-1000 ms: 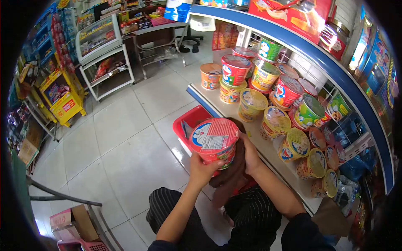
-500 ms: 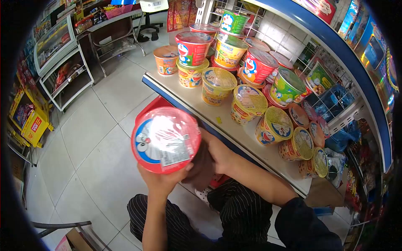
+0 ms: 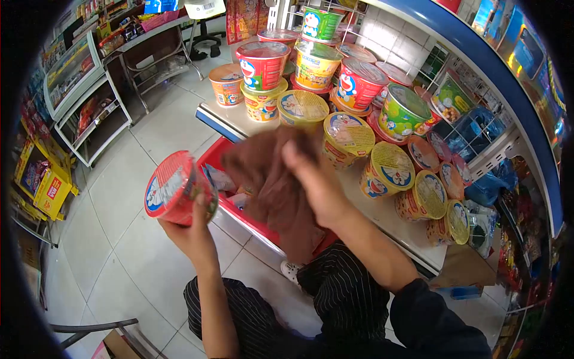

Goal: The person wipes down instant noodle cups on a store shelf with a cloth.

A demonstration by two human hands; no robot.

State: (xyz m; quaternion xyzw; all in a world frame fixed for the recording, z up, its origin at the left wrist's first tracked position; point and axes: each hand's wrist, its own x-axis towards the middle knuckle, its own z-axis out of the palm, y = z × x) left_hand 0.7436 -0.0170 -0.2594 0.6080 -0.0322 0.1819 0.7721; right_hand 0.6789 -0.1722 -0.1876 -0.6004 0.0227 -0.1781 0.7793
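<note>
My left hand (image 3: 190, 230) grips a red instant noodle cup (image 3: 173, 186), tilted, its clear-wrapped lid with a blue cartoon face turned up and to the left. In my right hand (image 3: 314, 185) hangs a crumpled brown cloth (image 3: 275, 179), held up between the cup and the shelf; the hand is slightly blurred. Below the cloth stands a red basket (image 3: 210, 157) on the floor, with some packets inside, partly covered by the cloth. Cup and cloth are apart.
Several noodle cups stand in rows and stacks on the shelf (image 3: 418, 242), such as a yellow cup (image 3: 388, 170) and a green cup (image 3: 406, 113). A blue-edged upper shelf (image 3: 478, 66) arches overhead. A glass display case (image 3: 75, 75) stands at the left.
The noodle cup has moved left and tilted in my left hand. My right hand has come away from it, lifting the brown cloth toward the shelf and uncovering part of the basket.
</note>
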